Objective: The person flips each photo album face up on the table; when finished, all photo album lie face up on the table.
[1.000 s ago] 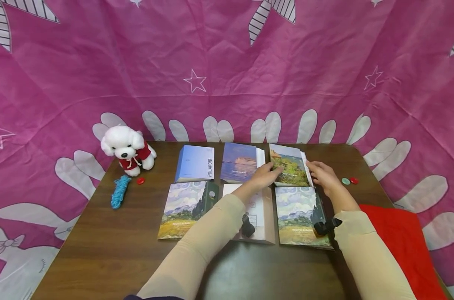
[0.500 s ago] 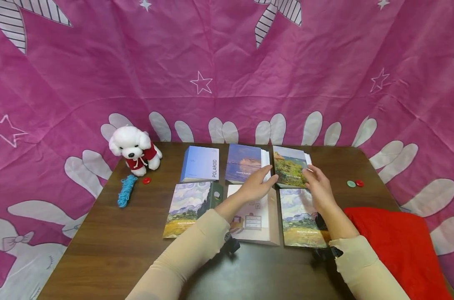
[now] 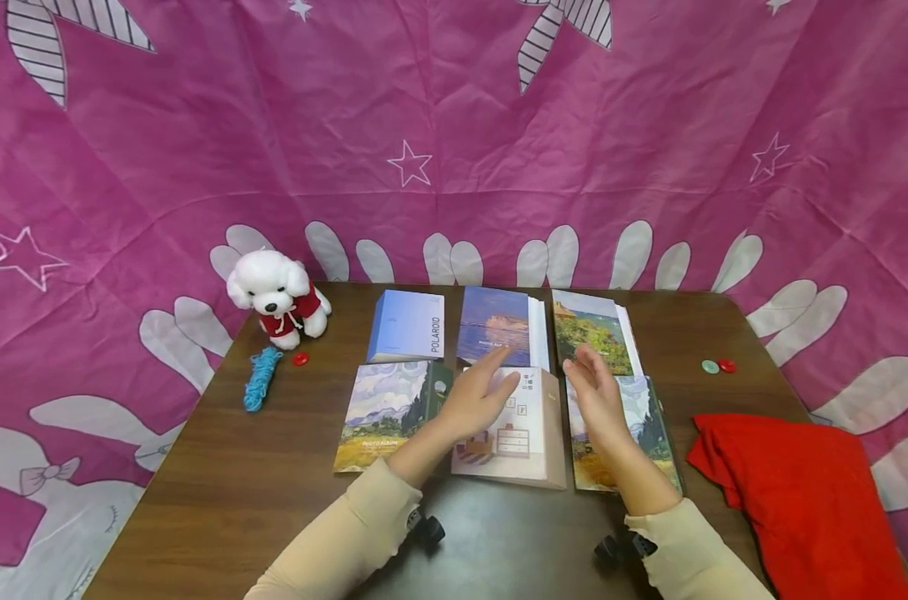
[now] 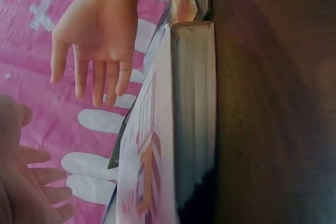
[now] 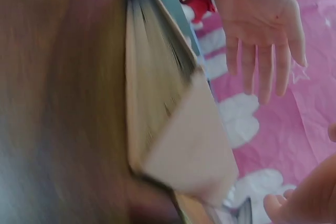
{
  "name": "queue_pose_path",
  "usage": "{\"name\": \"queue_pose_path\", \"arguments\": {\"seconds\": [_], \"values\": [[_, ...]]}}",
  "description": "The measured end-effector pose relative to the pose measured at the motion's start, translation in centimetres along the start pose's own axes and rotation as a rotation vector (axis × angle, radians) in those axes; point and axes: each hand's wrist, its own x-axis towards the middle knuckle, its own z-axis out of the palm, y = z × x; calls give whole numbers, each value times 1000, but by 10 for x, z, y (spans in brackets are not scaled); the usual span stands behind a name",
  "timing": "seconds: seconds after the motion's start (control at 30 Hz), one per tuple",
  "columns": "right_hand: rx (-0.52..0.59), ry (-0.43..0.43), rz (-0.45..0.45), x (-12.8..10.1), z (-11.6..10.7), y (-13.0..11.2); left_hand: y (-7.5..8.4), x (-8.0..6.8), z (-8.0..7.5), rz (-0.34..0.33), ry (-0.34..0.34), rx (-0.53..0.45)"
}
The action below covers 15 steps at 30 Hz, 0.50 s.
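Note:
Both hands hover with straight fingers over the front row of photo albums, palms facing each other and nothing held. My left hand [image 3: 474, 398] is above the white-and-pink album [image 3: 509, 462]. My right hand [image 3: 598, 396] is over the front-right landscape album [image 3: 652, 433], its fingertips overlapping the garden-picture album [image 3: 589, 321] behind. Also in the back row lie a blue Polaroid album [image 3: 404, 325] and a purple sea-cliff album [image 3: 491, 321]. Another landscape album [image 3: 382, 408] lies front left. In the left wrist view, the white-and-pink album [image 4: 152, 145] shows its page edges.
A white toy dog [image 3: 273, 287] in red stands at the back left. Near it lie a blue yarn bundle [image 3: 261, 379] and a red button [image 3: 300, 358]. At right are a green button [image 3: 710, 367], another red button [image 3: 727, 365] and a red cloth [image 3: 806, 492].
Both hands have left the sides of the garden-picture album and drawn back toward the body, over the front row. The head view has shifted slightly.

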Motion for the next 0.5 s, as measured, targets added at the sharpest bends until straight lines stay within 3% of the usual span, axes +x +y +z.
{"name": "queue_pose_path", "arguments": {"seconds": [0.3,0.5], "values": [[5,-39,-45,-22,34,11,-20,-40,-12,24,115,-13],[-11,-44,-74,-31,52,14,-30,-59,-19,5,151,-9]]}}
